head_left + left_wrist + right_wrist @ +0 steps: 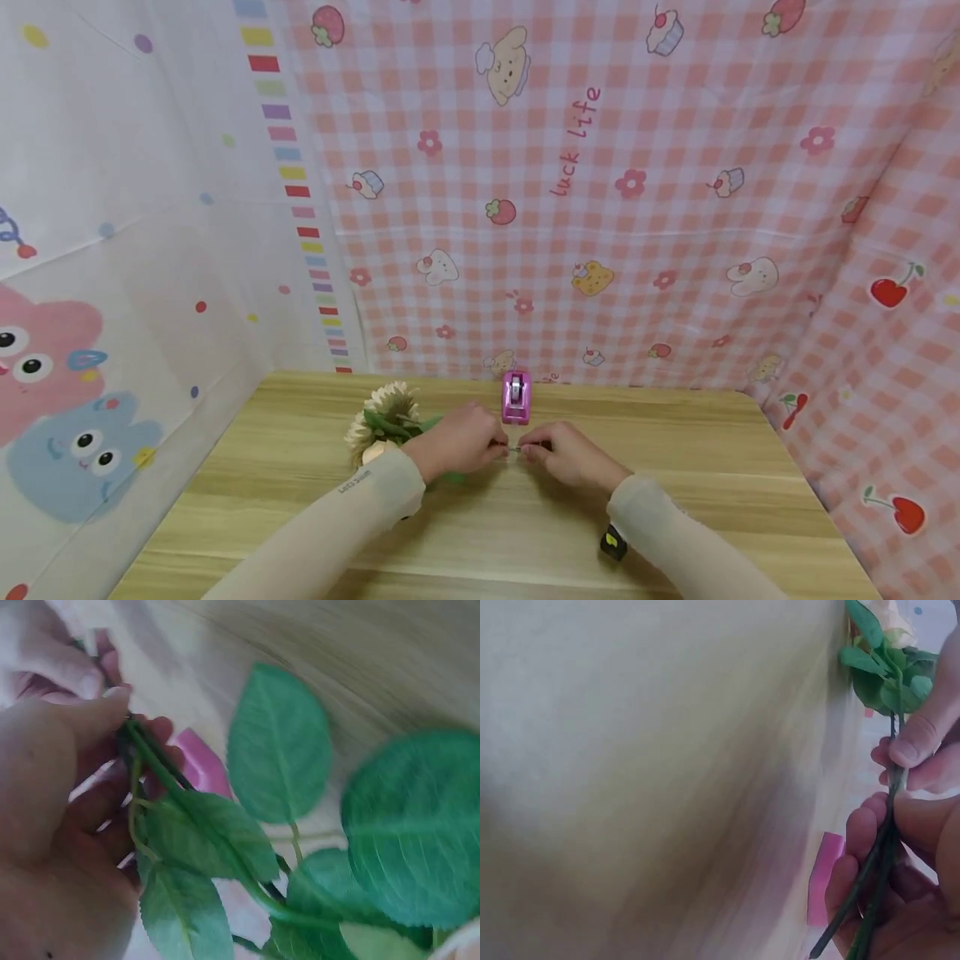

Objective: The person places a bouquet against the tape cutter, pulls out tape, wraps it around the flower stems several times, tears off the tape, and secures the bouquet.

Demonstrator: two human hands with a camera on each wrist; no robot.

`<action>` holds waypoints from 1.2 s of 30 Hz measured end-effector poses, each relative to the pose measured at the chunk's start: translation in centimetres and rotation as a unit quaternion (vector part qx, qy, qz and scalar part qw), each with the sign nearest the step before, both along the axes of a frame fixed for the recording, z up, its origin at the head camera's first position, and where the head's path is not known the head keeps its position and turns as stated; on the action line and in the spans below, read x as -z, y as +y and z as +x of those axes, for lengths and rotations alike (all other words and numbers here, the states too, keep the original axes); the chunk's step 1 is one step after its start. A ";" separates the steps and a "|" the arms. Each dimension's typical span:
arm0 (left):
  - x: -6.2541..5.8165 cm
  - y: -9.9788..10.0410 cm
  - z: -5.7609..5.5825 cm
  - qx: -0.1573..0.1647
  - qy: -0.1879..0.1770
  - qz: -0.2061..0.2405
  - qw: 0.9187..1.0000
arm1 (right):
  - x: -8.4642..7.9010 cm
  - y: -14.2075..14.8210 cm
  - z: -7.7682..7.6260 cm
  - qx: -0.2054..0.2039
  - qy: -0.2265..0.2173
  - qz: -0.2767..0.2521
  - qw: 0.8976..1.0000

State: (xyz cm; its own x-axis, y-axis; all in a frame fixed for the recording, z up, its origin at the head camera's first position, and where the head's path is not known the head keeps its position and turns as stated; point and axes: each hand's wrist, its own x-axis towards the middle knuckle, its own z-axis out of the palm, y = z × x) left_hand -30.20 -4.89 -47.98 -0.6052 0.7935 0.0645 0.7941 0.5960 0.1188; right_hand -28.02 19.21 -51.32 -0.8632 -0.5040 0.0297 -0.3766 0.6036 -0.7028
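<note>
My left hand (467,437) grips the green stems (161,754) of a bunch of artificial flowers (390,412), just below the leaves (279,742). Close beside it, my right hand (573,457) pinches the same stems lower down, fingers curled round them. In the right wrist view the dark stem ends (847,907) stick out past my right fingers. The pale blossoms point left in the head view, partly covered by my left forearm. Just beyond both hands stands a pink tape dispenser (516,398).
Near my right forearm lies a small black object with a yellow mark (612,542), partly under the sleeve. The wooden table (712,467) ends at a pink checked cloth (465,167) behind and white cloth at the left.
</note>
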 end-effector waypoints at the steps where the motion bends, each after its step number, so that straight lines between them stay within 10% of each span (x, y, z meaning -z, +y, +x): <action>1: -0.1 0.0 0.0 -0.003 -0.020 0.006 1.000 | 0.0 0.0 0.0 0.001 0.008 0.000 1.000; 7: -1.3 0.0 -0.1 -0.050 -0.145 0.015 0.988 | 0.3 0.0 0.3 0.000 0.070 -0.004 0.998; 15: -1.6 0.5 -0.8 -0.062 -0.191 -0.009 0.980 | 0.7 -0.2 0.4 0.009 0.102 -0.023 0.994; 29: -0.4 1.3 -0.5 -0.072 -0.091 -0.013 0.993 | 0.3 -0.1 -0.1 0.030 0.005 0.002 1.000; 36: -0.1 1.6 0.4 -0.059 0.035 -0.023 0.997 | -0.6 0.2 -1.0 0.020 -0.073 0.012 0.997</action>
State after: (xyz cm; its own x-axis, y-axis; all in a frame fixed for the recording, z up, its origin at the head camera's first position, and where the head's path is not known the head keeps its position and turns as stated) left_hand -29.82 -3.27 -47.90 -0.6893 0.7206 0.0756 0.7241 0.6888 0.0367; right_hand -29.07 19.43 -50.68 -0.8771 -0.4678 -0.1092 -0.2462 0.6328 -0.7341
